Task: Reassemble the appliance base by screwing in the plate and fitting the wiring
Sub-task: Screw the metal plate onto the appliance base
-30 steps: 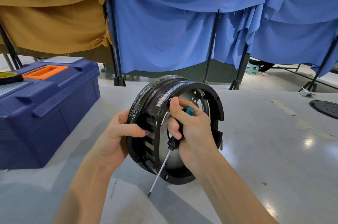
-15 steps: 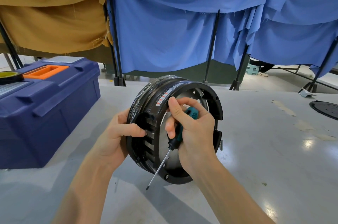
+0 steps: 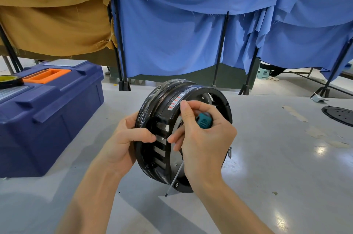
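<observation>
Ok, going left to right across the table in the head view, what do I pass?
Blue toolbox → left hand → appliance base → small screws → black perforated disc. The right hand, holding the screwdriver, overlaps the base.

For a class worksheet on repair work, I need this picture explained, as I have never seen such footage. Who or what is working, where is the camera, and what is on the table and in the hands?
No machine here: a person works with bare hands, and the picture comes from a camera on their head, looking forward and down. The left hand grips the rim of a round black appliance base, stood on edge on the grey table. The right hand holds a teal-handled screwdriver, its tip pointing down toward the table. A blue toolbox sits on the left; a black round plate lies far right.
</observation>
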